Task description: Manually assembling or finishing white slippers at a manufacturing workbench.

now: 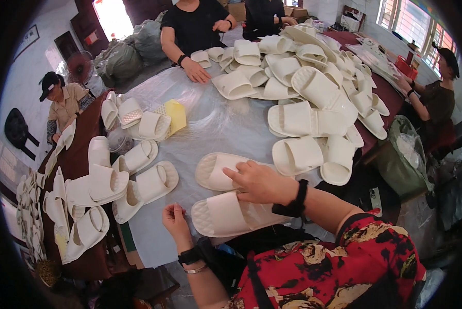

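Observation:
Two cream slippers lie side by side in front of me, toes to the left: a far slipper (213,172) and a near slipper (223,213). My right hand (264,183) reaches over both, fingers spread. Its index finger rests on the far slipper's strap, and its thumb side touches the near slipper by the strap's edge. My left hand (176,222) is raised just left of the near slipper's toe, apart from it. Its fingers are curled with the tips pressed together; anything between them is too small to make out.
A large heap of cream slippers (313,87) covers the table's right side. More slippers (97,185) and a yellow sheet (176,116) lie at the left. Across the table, a person's hand (195,70) rests on the plastic cover (159,87). A green sack (403,154) stands at right.

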Motion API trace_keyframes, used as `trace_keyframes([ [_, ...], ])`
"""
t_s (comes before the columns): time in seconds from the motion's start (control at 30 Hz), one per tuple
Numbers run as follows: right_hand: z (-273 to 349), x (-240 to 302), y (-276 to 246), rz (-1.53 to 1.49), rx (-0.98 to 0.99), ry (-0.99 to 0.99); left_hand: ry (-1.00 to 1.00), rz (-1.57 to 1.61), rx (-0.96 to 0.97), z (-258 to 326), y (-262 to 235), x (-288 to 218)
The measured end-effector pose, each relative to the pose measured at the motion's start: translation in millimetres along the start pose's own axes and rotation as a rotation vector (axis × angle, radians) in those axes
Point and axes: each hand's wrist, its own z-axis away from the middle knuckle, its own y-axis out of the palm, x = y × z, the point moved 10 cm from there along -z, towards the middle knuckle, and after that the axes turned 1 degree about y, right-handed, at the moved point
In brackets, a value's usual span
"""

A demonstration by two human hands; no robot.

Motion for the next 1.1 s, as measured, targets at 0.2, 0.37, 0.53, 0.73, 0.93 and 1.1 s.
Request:
trace_keyframes([
  [0.2,-25.9,10.0,31.5,0.005,-0.131,-0.117,-0.011,0.036,0.034,0.6,-13.1,1.8],
  [0.37,-28.0,18.4,27.8,-0.006,-0.217,-0.211,-0.088,0.169,-0.023,2.3,-20.3,11.2],
  [0.53,-29.7,-11.0,-46.2,-0.098,-0.491,-0.046,-0.092,0.185,0.028,4.5,-7.7,4.6],
  [0.73,-33.3,-32.1,-109.8,-0.021,-0.623,-0.015,-0.066,0.06,-0.047,3.8,-27.7,0.9],
  [0.93,-12.2,-44.9,-143.5,0.127,-0.675,0.022,-0.058,0.112,-0.005,5.9,-7.0,-1.2],
  [1.1,-14.6,-32.0,-231.4,0.32,-0.794,0.035,-0.027,0.054,0.013,3.6,-16.5,0.2],
])
